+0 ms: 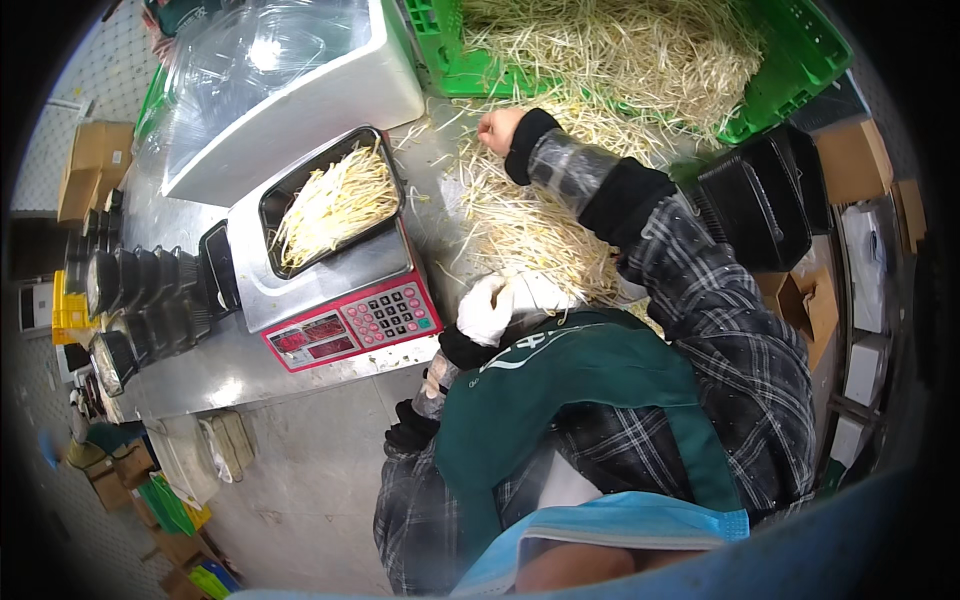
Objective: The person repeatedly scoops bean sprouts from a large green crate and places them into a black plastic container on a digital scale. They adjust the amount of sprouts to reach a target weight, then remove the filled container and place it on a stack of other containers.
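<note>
My left hand, in a white glove, is at the near edge of a heap of bean sprouts on the metal table. Its fingers are curled towards the thumb, and I cannot make out anything between them. My bare right hand hovers over or rests at the heap's far left side, fingers bent; their tips are partly hidden. Left of both hands, a red-framed digital scale carries a black plastic tray on its steel platform. Bean sprouts fill much of that tray, some reaching above its rim.
A green plastic crate of sprouts lies beyond the heap. Behind the scale stands a white foam box holding clear plastic lids or wrap. Stacked black trays are at right, more black trays at left. Loose sprouts litter the metal table.
</note>
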Tool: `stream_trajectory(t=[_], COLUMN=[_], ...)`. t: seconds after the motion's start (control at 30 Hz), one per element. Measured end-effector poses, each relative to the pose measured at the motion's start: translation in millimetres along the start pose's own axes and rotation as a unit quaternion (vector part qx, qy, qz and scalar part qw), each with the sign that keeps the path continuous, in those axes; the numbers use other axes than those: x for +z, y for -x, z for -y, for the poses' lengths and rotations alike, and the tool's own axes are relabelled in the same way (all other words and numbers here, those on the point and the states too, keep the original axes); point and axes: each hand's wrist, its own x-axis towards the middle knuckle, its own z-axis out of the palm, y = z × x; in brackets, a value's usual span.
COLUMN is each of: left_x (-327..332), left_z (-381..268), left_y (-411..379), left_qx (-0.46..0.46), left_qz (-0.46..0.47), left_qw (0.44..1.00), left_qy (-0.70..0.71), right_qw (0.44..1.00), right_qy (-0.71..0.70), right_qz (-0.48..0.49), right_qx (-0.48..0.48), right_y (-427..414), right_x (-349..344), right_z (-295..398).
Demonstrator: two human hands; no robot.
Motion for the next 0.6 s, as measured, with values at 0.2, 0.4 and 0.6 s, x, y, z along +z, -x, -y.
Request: stream_trajectory(t=[0.2, 0.4, 0.6], left_x=[-4, -10, -23], left_z=[9, 26, -7], left_y=[-7, -5, 1], left_qx=[0.030, -0.008, -0.203], left_qz=[-0.002, 0.032, 0.170], left_qw=[1.000, 0.994, 0.888], left_qy=[0.005, 0.103, 0.377], right_qw=[0.998, 0.899, 0.962], right_qy=[0.001, -0.380, -0.153], right_qz=[-0.042, -0.183, 0.205], right_qx=[0.042, -0.120, 0.092], right_y=[-26, 89, 279], right_x=[9, -104, -104], right_z=[-15, -20, -98])
